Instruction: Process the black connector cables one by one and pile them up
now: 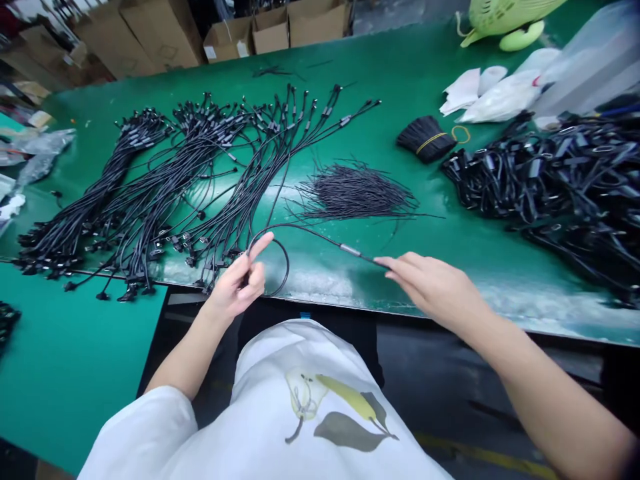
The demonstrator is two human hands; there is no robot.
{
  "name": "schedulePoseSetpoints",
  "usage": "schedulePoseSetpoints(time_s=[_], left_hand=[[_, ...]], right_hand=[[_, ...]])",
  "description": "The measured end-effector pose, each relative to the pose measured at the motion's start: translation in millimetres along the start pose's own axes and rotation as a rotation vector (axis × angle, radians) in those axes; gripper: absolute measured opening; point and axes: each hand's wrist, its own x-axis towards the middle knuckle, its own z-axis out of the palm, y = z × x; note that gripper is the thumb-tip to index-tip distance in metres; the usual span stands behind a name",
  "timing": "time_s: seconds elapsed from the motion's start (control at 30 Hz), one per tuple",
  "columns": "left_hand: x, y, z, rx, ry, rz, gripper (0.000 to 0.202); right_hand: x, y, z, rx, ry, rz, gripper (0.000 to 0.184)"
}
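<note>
A thin black cable (320, 235) with a grey sleeve stretches between my two hands over the green table's front edge. My left hand (243, 280) is closed on one part of it, the index finger pointing out, and a loop of the cable curves round beside that finger. My right hand (425, 280) pinches the other end, just past the grey sleeve; the fingers hide the tip. Beyond the cable lies a loose pile of short black ties (360, 191). Left of it, black cables (250, 180) are spread out in long bunches.
A heap of coiled black cables (555, 173) covers the table's right side. A banded bundle of black ties (427, 139) lies near a yellow rubber band (461, 135). White tissue packs (505, 93) and a light green basket (500, 17) sit behind. Cardboard boxes (270, 30) stand beyond the table.
</note>
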Motion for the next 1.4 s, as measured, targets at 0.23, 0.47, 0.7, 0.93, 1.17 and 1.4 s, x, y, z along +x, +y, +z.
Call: schedulePoseSetpoints(time_s=[0.23, 0.47, 0.7, 0.93, 1.17, 1.4], left_hand=[[17, -40, 20.6, 0.701, -0.130, 0.070, 0.034], [-2, -49, 19.7, 0.484, -0.376, -0.194, 0.044], [3, -94, 22.6, 0.272, -0.090, -0.171, 0.051], [-4, -94, 21.3, 0.159, 0.081, -0.151, 0.047], [-1, -101, 24.6, 0.468, -0.015, -0.162, 0.039], [-4, -102, 24.7, 0.855, -0.185, -0.210, 0.038]], right_hand=[[14, -90, 3, 0.281, -0.245, -0.368, 0.032], [46, -81, 26, 0.811, 0.056, 0.106, 0.028], [41, -106, 69, 1.425, 0.132, 0.679, 0.035], [25, -113, 81, 2.026, 0.011, 0.725, 0.043], [30, -130, 71, 1.723, 0.178, 0.785, 0.040], [24, -122, 56, 1.477, -0.085, 0.627, 0.032]])
